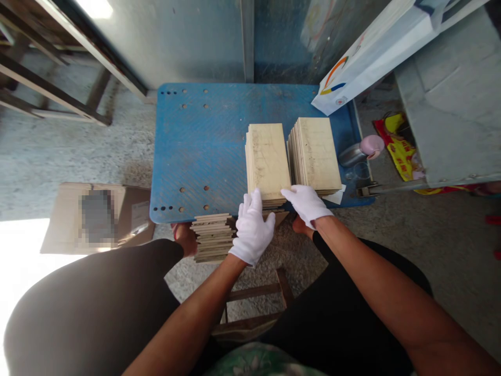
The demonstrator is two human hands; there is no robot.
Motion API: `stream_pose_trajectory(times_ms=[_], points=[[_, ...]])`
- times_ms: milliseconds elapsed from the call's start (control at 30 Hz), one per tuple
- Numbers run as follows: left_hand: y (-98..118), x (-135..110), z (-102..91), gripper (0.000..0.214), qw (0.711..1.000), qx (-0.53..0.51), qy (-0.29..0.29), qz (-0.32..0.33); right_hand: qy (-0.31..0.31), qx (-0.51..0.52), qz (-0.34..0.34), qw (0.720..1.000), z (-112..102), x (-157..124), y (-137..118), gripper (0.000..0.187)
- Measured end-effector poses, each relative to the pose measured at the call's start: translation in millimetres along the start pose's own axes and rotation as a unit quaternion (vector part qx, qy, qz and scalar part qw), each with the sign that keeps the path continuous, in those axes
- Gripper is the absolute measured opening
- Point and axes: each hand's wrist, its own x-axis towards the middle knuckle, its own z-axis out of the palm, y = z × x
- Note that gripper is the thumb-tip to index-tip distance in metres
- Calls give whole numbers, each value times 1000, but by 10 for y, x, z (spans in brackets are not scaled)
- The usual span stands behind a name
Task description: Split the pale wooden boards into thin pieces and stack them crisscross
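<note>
Two stacks of thin, pale rectangular boards stand side by side on a blue table: the left stack [269, 159] and the right stack [318, 151]. My left hand [253, 230], in a white glove, has its fingertips at the near left edge of the left stack, fingers stretched and thumb apart. My right hand [307, 203], also gloved in white, reaches its fingertips to the near right corner of that same stack. Its palm side is hidden. Below the table edge, a third stack of similar boards [213, 237] sits beside my left forearm.
The blue table [195, 151] has holes near its corners. A white paper bag [364, 57] leans at the back right. A tumbler with a pink lid [371, 146] lies at the right. A cardboard box [64, 216] is on the floor at left, and a wooden stool [254, 292] stands between the legs.
</note>
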Motion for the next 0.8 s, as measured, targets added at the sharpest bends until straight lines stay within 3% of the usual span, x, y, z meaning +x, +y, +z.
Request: stream_pose_trajectory(times_ms=[133, 233, 300, 367, 533, 700, 800], points=[[-87, -190, 66, 76, 998, 23, 3, 58, -23, 37, 11, 999, 27, -79, 149, 36], [-162, -384, 116, 73, 997, 21, 3, 76, -84, 88, 87, 989, 53, -166, 223, 40], [-177, -481, 112, 70, 998, 0, -2, 61, -127, 135, 148, 971, 55, -219, 238, 42], [-164, -515, 64, 66, 999, -41, -17, 15, -173, 188, 164, 953, 35, -263, 229, 43], [-184, -306, -185, 53, 978, -164, -55, -118, -277, 298, 71, 911, -52, -352, 142, 51], [-342, -21, -443, 53, 946, -300, -19, -120, -255, 358, 48, 897, -59, -459, -3, 49], [-354, 69, -625, 60, 911, -391, -55, -114, -279, 392, 21, 876, -45, -534, -85, 49]])
